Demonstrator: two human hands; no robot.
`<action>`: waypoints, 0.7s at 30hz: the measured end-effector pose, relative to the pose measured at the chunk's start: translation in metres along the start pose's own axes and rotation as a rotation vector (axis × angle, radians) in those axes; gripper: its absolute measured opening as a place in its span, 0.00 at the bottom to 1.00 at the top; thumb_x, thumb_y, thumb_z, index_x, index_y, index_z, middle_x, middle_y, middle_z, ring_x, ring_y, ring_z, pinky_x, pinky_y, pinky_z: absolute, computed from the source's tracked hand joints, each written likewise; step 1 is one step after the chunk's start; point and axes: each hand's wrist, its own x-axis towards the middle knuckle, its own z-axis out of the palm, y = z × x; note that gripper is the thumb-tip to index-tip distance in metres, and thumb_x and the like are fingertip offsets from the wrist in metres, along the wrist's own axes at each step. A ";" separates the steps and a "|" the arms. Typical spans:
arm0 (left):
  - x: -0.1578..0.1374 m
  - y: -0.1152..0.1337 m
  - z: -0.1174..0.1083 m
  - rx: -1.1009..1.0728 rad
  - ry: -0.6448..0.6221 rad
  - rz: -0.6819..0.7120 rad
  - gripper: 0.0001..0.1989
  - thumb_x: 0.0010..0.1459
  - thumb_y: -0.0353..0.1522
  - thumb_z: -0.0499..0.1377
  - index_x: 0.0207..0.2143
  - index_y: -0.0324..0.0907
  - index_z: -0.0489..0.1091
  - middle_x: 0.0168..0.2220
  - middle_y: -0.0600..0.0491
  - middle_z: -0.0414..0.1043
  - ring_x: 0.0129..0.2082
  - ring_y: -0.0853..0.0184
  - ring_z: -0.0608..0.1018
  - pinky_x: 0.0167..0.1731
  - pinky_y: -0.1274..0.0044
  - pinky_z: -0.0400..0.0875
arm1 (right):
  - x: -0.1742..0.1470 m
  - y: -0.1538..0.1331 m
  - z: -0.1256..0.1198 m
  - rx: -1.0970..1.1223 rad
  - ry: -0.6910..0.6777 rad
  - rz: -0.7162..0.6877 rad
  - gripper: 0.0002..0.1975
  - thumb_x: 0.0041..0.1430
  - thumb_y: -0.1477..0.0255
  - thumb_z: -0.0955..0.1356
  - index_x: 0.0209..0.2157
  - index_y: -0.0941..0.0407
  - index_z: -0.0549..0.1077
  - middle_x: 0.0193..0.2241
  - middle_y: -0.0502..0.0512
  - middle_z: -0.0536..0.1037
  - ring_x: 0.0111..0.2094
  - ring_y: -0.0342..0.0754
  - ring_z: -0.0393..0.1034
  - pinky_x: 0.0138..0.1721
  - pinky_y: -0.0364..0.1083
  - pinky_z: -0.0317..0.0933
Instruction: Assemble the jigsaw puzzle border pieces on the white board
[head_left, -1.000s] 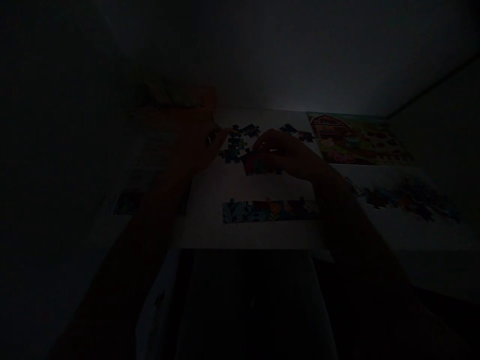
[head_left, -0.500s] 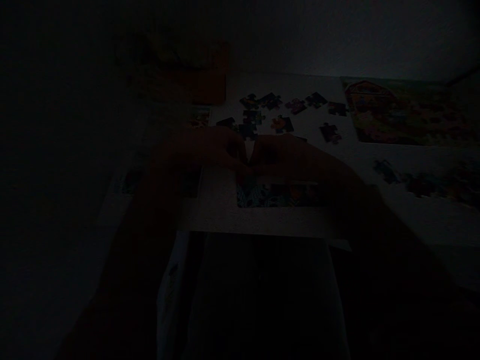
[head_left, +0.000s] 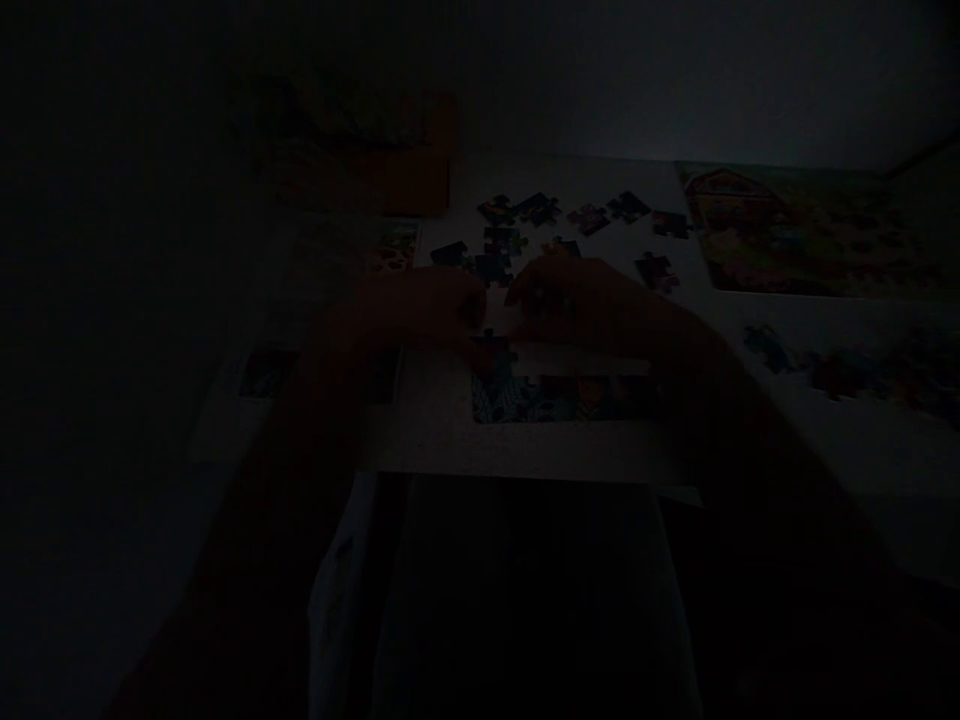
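Observation:
The scene is very dark. My left hand (head_left: 420, 310) and my right hand (head_left: 592, 305) rest close together on a white sheet (head_left: 435, 420), fingertips nearly meeting above a joined strip of puzzle pieces (head_left: 555, 395). A dark puzzle piece (head_left: 491, 348) lies under the fingertips at the strip's upper left end; whether either hand grips it is too dark to tell. Several loose pieces (head_left: 525, 210) are scattered just beyond the hands.
A finished puzzle picture with a red barn (head_left: 795, 230) lies at the far right. More loose pieces (head_left: 847, 375) sit right of the sheet. An orange box (head_left: 420, 150) stands at the back left. The table edge runs just below the strip.
Both hands came from the loose pieces back to the joined strip a second ago. Over the last half second they have stayed there, shifting only slightly.

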 end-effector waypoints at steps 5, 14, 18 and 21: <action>-0.002 0.001 -0.002 0.014 -0.016 -0.017 0.25 0.50 0.51 0.82 0.44 0.51 0.80 0.42 0.50 0.84 0.42 0.51 0.84 0.37 0.69 0.72 | -0.015 0.029 -0.045 -0.103 0.252 0.110 0.15 0.61 0.56 0.83 0.40 0.47 0.81 0.47 0.62 0.84 0.47 0.63 0.76 0.51 0.61 0.68; 0.000 0.003 -0.002 0.038 -0.006 0.004 0.26 0.50 0.54 0.81 0.42 0.51 0.80 0.42 0.50 0.85 0.39 0.53 0.83 0.34 0.71 0.69 | -0.017 0.050 -0.046 -0.217 0.205 0.198 0.26 0.55 0.52 0.85 0.52 0.47 0.87 0.56 0.62 0.84 0.52 0.67 0.79 0.56 0.65 0.74; 0.001 0.003 0.001 0.011 0.003 0.018 0.27 0.49 0.54 0.81 0.43 0.52 0.81 0.42 0.50 0.84 0.40 0.52 0.84 0.36 0.70 0.71 | -0.006 0.038 -0.031 -0.196 0.105 0.095 0.21 0.58 0.56 0.83 0.51 0.45 0.88 0.59 0.61 0.83 0.61 0.69 0.78 0.65 0.66 0.72; 0.002 0.002 0.001 -0.009 0.022 0.024 0.24 0.54 0.56 0.78 0.42 0.51 0.80 0.41 0.50 0.84 0.40 0.53 0.83 0.36 0.70 0.70 | -0.003 0.031 -0.025 -0.175 0.086 0.097 0.19 0.58 0.57 0.83 0.49 0.47 0.87 0.55 0.61 0.85 0.56 0.68 0.80 0.62 0.66 0.73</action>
